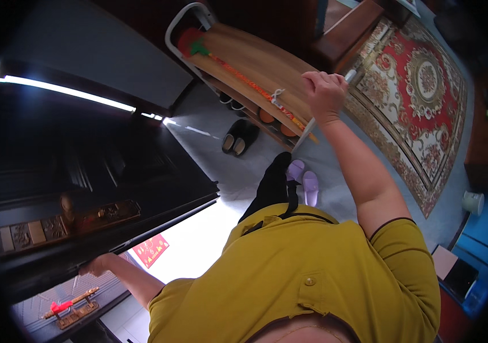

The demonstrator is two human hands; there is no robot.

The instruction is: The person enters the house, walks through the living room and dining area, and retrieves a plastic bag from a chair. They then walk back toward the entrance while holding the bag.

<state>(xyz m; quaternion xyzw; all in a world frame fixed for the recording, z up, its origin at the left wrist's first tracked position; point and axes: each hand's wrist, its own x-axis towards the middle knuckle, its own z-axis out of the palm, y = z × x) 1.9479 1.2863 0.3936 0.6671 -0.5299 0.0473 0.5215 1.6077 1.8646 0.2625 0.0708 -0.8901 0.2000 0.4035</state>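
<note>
- Left hand (pixel 96 264) at the edge of the dark door (pixel 92 166); cannot tell if fingers grip.
- Right hand (pixel 327 96), fingers curled closed, near right end of shoe rack (pixel 255 54).

Wooden surface (pixel 267 63) of a white-framed rack, bearing one long, slender orange-red rod (pixel 238 74) laid lengthwise, its far end red and green. Grey floor (pixel 198 106) below, carrying dark slippers (pixel 241 137), lilac slippers (pixel 311 186) and an ornate red-and-cream rug (pixel 424 86).
</note>
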